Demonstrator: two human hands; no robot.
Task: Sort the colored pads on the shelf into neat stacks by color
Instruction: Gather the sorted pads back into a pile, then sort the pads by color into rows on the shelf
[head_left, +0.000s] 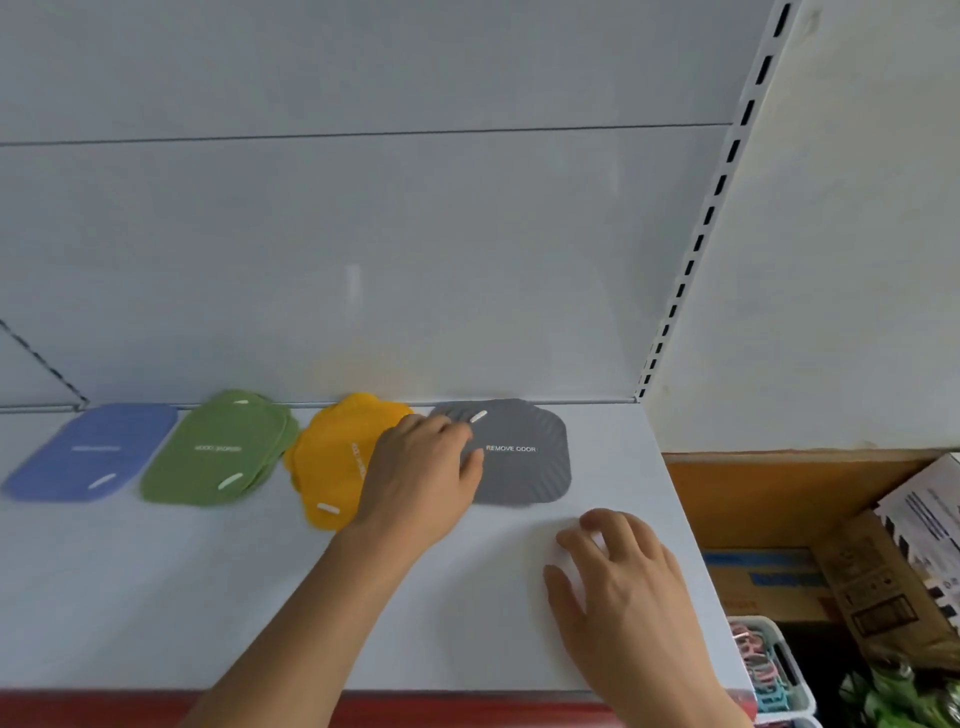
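Note:
Four groups of pads lie in a row along the back of the white shelf (156, 597). From left to right: a blue pad (93, 452), a fanned stack of green pads (218, 452), a loose stack of yellow pads (332, 457), and a grey pad (524, 457) printed REMOVE ODOR. My left hand (421, 467) lies over the right part of the yellow stack, and its fingers reach onto the left edge of the grey pad. My right hand (618, 582) rests on the bare shelf in front of the grey pad, fingers loosely bent, holding nothing.
The shelf's back panel rises behind the pads. A slotted white upright (696, 249) bounds the shelf on the right. Beyond it, lower down, are cardboard boxes (883, 587) and a white basket (774, 670) of colored items. A red strip runs along the shelf's front edge.

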